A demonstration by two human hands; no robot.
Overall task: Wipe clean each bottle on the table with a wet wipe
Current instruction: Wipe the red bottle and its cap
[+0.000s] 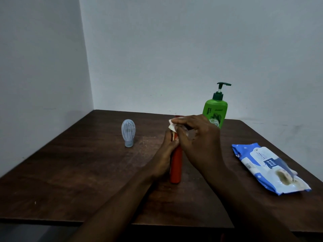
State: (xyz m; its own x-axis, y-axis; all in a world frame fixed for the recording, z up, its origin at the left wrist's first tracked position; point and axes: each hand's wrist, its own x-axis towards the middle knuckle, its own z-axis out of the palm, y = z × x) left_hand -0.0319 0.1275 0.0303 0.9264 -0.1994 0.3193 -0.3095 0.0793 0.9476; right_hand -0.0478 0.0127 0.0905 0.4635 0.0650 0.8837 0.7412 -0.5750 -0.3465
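two hands, left hand (167,154) gripping red bottle (176,165), right hand (194,137) pinching wipe (172,126)

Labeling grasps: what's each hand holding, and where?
Left hand grips the tall red plastic bottle mid-body. Right hand pinches a white wet wipe against its top.

Dark wooden tabletop (70,172) pushed into a bare room corner.
Two plain pale walls, left wall (40,58) and back wall (192,41), meet in a vertical seam (slightly left of centre); the light is dim and even, the brown wood grain scuffed, with faint marks low on both walls.
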